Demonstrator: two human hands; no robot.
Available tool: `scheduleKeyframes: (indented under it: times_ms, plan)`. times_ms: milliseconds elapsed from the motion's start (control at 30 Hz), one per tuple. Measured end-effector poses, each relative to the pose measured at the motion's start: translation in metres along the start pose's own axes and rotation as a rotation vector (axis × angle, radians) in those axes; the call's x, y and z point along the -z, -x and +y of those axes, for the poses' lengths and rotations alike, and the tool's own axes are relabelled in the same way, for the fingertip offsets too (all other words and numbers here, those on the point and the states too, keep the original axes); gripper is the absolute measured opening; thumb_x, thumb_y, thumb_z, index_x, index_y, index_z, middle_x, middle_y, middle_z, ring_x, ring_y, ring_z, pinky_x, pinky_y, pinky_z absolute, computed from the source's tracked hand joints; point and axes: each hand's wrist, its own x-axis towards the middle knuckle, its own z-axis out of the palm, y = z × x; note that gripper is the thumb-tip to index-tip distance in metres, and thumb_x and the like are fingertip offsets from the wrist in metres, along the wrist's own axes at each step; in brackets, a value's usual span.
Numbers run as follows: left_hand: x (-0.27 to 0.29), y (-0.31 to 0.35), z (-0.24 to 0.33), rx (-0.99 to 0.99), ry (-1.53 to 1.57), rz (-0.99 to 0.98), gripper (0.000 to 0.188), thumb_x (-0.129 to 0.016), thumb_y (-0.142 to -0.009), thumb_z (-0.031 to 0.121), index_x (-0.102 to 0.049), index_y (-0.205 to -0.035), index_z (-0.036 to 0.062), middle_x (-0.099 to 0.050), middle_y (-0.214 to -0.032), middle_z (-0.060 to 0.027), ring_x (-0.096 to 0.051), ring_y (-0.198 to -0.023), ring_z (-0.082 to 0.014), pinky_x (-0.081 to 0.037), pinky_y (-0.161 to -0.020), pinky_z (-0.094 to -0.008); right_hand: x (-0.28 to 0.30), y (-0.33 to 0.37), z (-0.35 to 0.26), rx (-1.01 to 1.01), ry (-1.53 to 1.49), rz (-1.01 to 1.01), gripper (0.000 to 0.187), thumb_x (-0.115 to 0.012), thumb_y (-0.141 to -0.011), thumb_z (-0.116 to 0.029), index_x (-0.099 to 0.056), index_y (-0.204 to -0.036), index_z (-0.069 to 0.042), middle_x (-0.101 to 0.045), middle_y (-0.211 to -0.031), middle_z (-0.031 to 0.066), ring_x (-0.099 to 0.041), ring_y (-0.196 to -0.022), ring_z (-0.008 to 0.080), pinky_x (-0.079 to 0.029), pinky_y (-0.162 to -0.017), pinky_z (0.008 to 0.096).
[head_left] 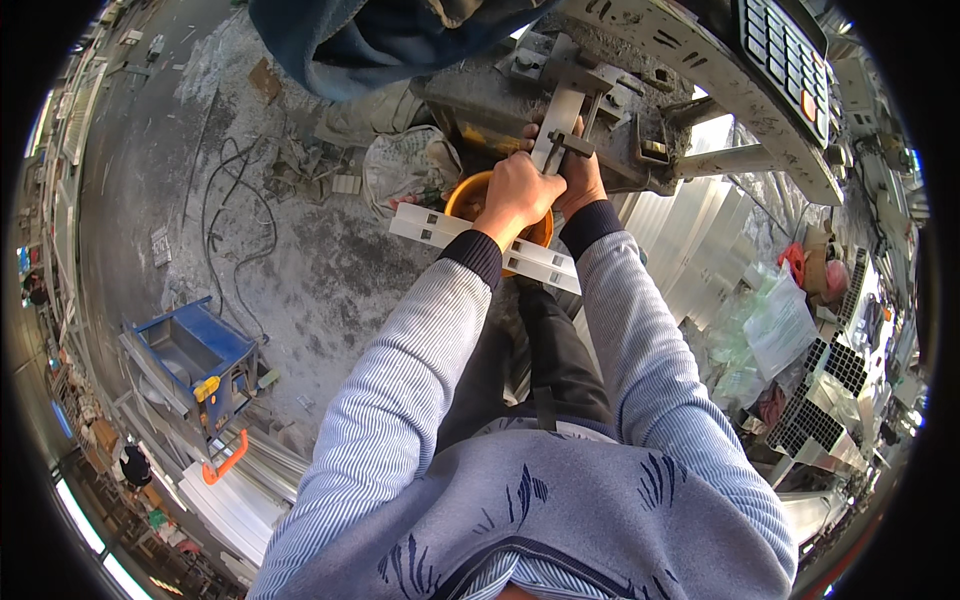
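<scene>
Both my hands are closed at the near end of a pale metal bar [560, 115], which runs away from me into a greasy machine fixture [535, 58]. My left hand [518, 195] grips its left side with the thumb pointing right. On the right side, my right hand [584, 182] presses close against it, some fingers hidden. A dark T-shaped metal piece [573, 145] crosses over the bar just above my fingers. Below my hands stands an orange bucket [541, 232]. Silvery bars with square cutouts [425, 226] lie across its top, partly behind my left wrist.
A machine frame [700, 60] with a keypad [780, 55] rises at the upper right. Dark blue cloth [350, 50] hangs at the top. Long metal profiles [690, 240] and plastic wrap [765, 330] lie right. A cable [240, 200] and blue metal cart [195, 345] are left.
</scene>
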Motion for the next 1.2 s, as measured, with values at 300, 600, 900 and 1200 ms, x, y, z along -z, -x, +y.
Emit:
scheduleKeyframes:
  times_ms: [300,600,900,1200]
  plan:
    - [0.018,0.128,-0.048,0.088,-0.009,-0.089,0.042,-0.069,-0.079,0.02,-0.065,-0.113,-0.0044,-0.071,-0.091,-0.0296,-0.071,-0.095,-0.0457,-0.058,-0.083,-0.0485,-0.023,0.094,0.109,0.027,0.01,0.262,0.059,-0.034,-0.11,-0.058,-0.058,-0.115,-0.005,-0.063,-0.09,0.0127,-0.062,-0.079,0.0268,-0.055,-0.079,0.0398]
    - [0.029,0.166,-0.048,0.112,-0.021,-0.037,0.046,-0.071,-0.078,0.019,-0.064,-0.114,-0.0086,-0.07,-0.098,-0.0325,-0.069,-0.096,-0.0475,-0.058,-0.082,-0.0488,-0.041,0.128,0.132,-0.045,0.059,0.296,0.064,-0.031,-0.111,-0.057,-0.055,-0.13,0.0,-0.067,-0.102,0.016,-0.065,-0.091,0.0303,-0.056,-0.087,0.0435]
    - [0.015,0.105,-0.037,0.094,-0.005,-0.05,0.04,-0.071,-0.077,0.021,-0.065,-0.101,-0.0099,-0.071,-0.084,-0.03,-0.072,-0.085,-0.0453,-0.058,-0.076,-0.0474,-0.04,0.084,0.08,-0.005,0.138,0.285,0.061,-0.032,-0.112,-0.052,-0.057,-0.128,0.002,-0.07,-0.107,0.0165,-0.069,-0.091,0.0304,-0.058,-0.09,0.0435]
    - [0.014,0.105,-0.038,0.076,0.031,-0.035,0.04,-0.074,-0.078,0.02,-0.068,-0.107,-0.0072,-0.073,-0.095,-0.0252,-0.072,-0.092,-0.0419,-0.056,-0.081,-0.0463,-0.022,0.106,0.009,0.114,0.796,0.417,0.041,-0.06,-0.104,-0.024,-0.059,-0.134,0.004,-0.071,-0.117,0.015,-0.071,-0.099,0.0236,-0.057,-0.09,0.0346]
